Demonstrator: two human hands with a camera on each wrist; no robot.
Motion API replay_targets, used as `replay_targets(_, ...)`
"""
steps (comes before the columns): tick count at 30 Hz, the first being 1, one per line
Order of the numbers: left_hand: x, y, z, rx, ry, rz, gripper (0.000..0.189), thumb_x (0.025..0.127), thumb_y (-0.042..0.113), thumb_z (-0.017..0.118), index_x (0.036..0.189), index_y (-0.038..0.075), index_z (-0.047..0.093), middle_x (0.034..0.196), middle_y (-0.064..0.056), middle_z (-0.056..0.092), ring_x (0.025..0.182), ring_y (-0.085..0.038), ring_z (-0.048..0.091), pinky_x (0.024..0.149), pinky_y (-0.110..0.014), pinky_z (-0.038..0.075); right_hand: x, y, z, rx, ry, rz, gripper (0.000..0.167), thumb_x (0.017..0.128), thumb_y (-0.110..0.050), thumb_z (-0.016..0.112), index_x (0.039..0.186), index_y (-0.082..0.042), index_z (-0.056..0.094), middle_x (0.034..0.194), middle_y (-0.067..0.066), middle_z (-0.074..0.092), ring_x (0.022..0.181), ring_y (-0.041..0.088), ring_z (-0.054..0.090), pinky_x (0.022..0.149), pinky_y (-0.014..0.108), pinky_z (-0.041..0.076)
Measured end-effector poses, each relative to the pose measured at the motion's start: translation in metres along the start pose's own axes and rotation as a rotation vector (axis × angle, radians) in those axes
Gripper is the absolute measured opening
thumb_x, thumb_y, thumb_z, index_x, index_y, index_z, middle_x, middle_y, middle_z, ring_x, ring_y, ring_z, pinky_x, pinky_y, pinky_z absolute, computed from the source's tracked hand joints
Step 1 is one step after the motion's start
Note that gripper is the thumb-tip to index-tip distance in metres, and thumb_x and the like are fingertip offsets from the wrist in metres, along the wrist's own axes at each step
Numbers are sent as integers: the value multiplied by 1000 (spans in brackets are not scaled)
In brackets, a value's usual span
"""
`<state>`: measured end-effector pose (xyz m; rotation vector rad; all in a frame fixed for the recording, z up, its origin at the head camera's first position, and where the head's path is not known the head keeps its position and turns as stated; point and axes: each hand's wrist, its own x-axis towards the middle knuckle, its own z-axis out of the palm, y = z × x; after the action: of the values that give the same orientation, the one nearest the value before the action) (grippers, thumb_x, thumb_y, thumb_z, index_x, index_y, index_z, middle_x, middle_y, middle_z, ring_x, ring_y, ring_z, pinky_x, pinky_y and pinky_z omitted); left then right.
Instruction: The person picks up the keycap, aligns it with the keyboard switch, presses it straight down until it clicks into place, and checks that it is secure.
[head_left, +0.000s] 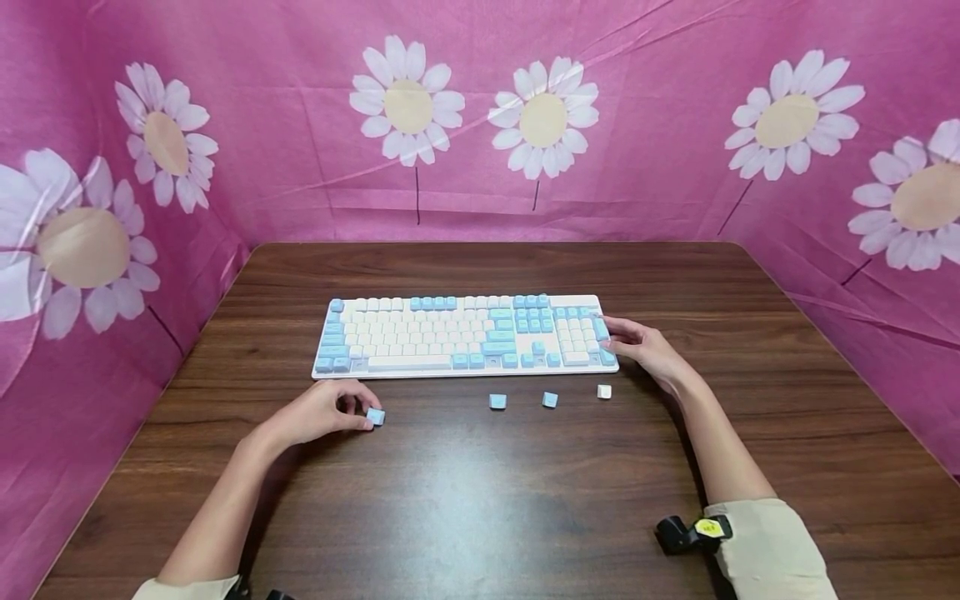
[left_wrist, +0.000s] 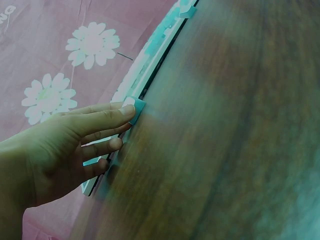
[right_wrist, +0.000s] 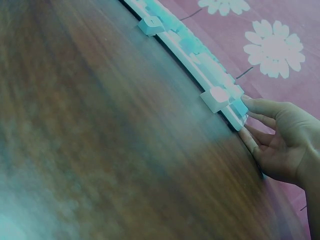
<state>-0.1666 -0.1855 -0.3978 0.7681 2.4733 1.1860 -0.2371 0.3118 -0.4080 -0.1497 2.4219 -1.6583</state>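
Observation:
My left hand [head_left: 330,410] pinches a light-blue keycap [head_left: 376,416] between thumb and finger, just in front of the keyboard's near left corner. In the left wrist view, the keycap [left_wrist: 136,110] shows at the fingertips; the other fingers are spread loosely below. The white keyboard [head_left: 420,373] with white and light-blue keys lies flat across the table. At its right end, my right hand [head_left: 647,352] holds the edge, thumb and fingers bent about it. In the right wrist view, part of that grip is hidden behind the keyboard's corner [right_wrist: 240,120]. Several gaps show along its bottom row.
Before the keyboard lie a blue keycap [head_left: 498,402], another blue keycap [head_left: 550,400] and a white keycap [head_left: 604,392], spaced apart. The dark wooden table [head_left: 465,517] meets a pink cloth [head_left: 480,208] with daisies at the back and sides.

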Motion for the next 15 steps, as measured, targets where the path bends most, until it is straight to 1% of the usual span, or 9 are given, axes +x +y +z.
replay_targets(8,0,0,0,-19,3,-4,16,79,13,73,93,9,67,79,2,60,71,-13,51,61,-25,42,-1,-1,0,-2,-6,2,65,85,-23,68,138,0,38,134,19,42,105,11,47,84,17,37)
replay_targets(15,-1,1,-2,15,21,-8,17,78,14,73,93,9,67,77,3,59,70,-13,50,60,-24,41,-1,-1,0,-1,-10,4,64,85,-23,67,138,0,39,133,19,42,106,14,46,84,17,37)
